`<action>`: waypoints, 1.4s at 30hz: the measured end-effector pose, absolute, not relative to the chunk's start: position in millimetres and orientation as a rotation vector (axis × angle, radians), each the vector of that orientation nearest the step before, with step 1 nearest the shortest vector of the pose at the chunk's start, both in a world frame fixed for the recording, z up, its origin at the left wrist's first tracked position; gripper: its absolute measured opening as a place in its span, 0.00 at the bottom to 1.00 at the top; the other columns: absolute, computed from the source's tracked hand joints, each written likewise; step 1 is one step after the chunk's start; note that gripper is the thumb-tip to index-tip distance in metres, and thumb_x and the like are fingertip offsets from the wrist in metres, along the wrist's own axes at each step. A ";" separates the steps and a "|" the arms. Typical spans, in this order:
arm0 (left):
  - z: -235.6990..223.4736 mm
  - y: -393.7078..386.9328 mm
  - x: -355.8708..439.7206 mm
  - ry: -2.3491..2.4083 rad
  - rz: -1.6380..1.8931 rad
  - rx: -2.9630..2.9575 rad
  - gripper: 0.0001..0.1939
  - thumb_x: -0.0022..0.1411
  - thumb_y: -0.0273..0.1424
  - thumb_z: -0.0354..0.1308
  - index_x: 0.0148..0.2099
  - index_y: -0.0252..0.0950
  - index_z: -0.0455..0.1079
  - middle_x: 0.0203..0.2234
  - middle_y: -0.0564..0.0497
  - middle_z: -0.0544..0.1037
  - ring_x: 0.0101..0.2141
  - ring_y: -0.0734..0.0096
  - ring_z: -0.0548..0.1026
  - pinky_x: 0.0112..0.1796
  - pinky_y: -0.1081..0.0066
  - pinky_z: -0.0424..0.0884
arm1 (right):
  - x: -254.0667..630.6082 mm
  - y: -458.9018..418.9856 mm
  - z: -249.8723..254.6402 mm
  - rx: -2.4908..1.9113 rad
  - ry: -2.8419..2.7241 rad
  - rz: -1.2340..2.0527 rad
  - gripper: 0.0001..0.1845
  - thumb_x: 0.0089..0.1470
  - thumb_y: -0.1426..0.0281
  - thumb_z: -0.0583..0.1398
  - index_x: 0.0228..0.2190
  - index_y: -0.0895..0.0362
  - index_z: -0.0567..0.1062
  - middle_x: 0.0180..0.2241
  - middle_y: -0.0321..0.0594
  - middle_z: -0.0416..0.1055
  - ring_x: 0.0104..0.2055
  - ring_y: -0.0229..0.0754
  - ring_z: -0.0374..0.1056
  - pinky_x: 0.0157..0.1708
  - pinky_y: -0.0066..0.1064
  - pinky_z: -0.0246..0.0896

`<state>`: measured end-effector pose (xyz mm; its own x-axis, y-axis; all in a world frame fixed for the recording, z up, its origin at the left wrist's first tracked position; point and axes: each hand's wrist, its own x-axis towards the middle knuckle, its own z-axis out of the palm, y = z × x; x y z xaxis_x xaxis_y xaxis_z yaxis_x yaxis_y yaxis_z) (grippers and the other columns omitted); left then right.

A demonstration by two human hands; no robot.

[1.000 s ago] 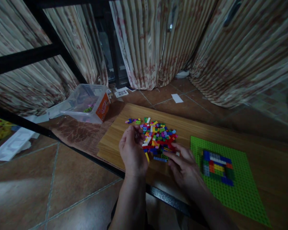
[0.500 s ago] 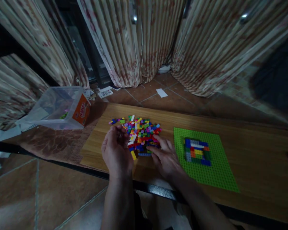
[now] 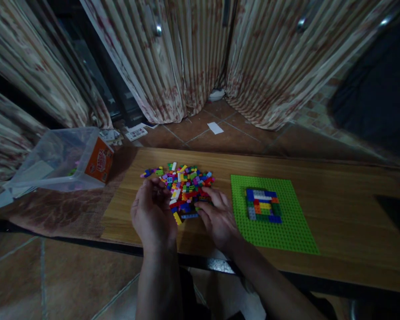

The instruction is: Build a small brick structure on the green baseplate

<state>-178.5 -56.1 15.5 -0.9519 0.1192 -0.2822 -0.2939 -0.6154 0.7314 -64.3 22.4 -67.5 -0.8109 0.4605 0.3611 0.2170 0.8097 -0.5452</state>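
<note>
A loose heap of toy building bricks [image 3: 190, 182] in many colours lies on the wooden board. At its left edge is my left hand [image 3: 153, 218], fingers curled inward; whatever they hold, if anything, is hidden in shadow. My right hand [image 3: 219, 220] reaches into the heap's right side, fingers stretched out and apart, tips among red and dark blue bricks. A yellow brick [image 3: 177, 218] and a long blue-grey brick [image 3: 190, 216] lie at the near edge, between the hands. To the right, a low square build of mixed bricks [image 3: 263, 206] sits on a green baseplate [image 3: 286, 240].
A clear plastic box [image 3: 63, 155] with an orange label and a few pieces inside stands left of the board [image 3: 120, 213]. Striped curtains [image 3: 173, 66] hang behind. Papers [image 3: 215, 128] lie on the tiled floor. A dark shape [image 3: 373, 98] is at the upper right.
The view has shifted, so the board and bricks sit further left. My right fingers have drawn a little closer together over the heap. My left hand stays curled by the heap.
</note>
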 end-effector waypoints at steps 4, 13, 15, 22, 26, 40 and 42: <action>10.5 -55.6 -177.5 1.365 2.518 -0.161 0.06 0.52 0.30 0.64 0.28 0.32 0.73 0.25 0.53 0.73 0.25 0.81 0.69 0.26 0.81 0.65 | -59.7 24.3 -54.8 -0.538 -2.317 0.939 0.13 0.61 0.68 0.55 0.42 0.52 0.78 0.52 0.45 0.68 0.55 0.48 0.63 0.53 0.45 0.63; -4.1 -42.1 -155.5 1.667 1.694 0.552 0.08 0.56 0.33 0.63 0.36 0.35 0.79 0.27 0.48 0.79 0.29 0.68 0.74 0.30 0.73 0.69 | -50.5 41.1 -35.8 -0.762 -1.749 1.596 0.11 0.56 0.61 0.59 0.36 0.55 0.75 0.22 0.32 0.71 0.23 0.36 0.69 0.25 0.27 0.67; -6.9 -37.4 -149.7 1.595 1.675 0.579 0.08 0.55 0.33 0.64 0.37 0.36 0.79 0.28 0.47 0.79 0.29 0.68 0.75 0.30 0.72 0.70 | -48.0 46.2 -34.1 -0.751 -1.718 1.607 0.11 0.55 0.61 0.60 0.34 0.55 0.75 0.23 0.33 0.72 0.23 0.35 0.69 0.24 0.27 0.66; -9.4 -27.0 -138.5 1.573 1.683 0.523 0.08 0.53 0.32 0.65 0.36 0.34 0.78 0.26 0.49 0.78 0.27 0.71 0.73 0.29 0.74 0.69 | -27.8 59.9 -32.3 -0.675 -1.945 1.412 0.11 0.55 0.63 0.61 0.39 0.54 0.76 0.31 0.36 0.76 0.32 0.38 0.71 0.33 0.30 0.68; -9.5 -21.2 -128.8 1.544 1.679 0.496 0.08 0.52 0.32 0.66 0.35 0.33 0.78 0.23 0.50 0.77 0.23 0.74 0.71 0.27 0.75 0.67 | -13.7 66.2 -30.1 -0.657 -2.137 1.255 0.12 0.57 0.65 0.60 0.43 0.52 0.76 0.36 0.38 0.77 0.37 0.40 0.73 0.37 0.32 0.68; -3.1 -39.1 -180.9 1.706 2.319 -0.009 0.09 0.43 0.29 0.68 0.29 0.33 0.74 0.21 0.55 0.74 0.22 0.81 0.69 0.25 0.81 0.64 | 65.9 124.8 -26.3 -1.027 -2.077 0.897 0.19 0.53 0.53 0.62 0.39 0.53 0.77 0.37 0.41 0.78 0.36 0.46 0.75 0.35 0.36 0.70; -4.2 -36.8 -175.5 1.701 2.252 0.037 0.10 0.42 0.30 0.69 0.29 0.32 0.74 0.22 0.55 0.74 0.22 0.81 0.68 0.26 0.81 0.64 | 77.5 127.7 -26.2 -1.020 -2.140 0.928 0.18 0.53 0.53 0.62 0.39 0.52 0.77 0.38 0.40 0.78 0.38 0.45 0.74 0.37 0.37 0.69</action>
<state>-175.5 -36.8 -4.2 -0.9493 0.2656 -0.1683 -0.2345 -0.2414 0.9417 77.5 127.7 -26.2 -0.5342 0.8202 0.2046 0.4115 0.4638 -0.7846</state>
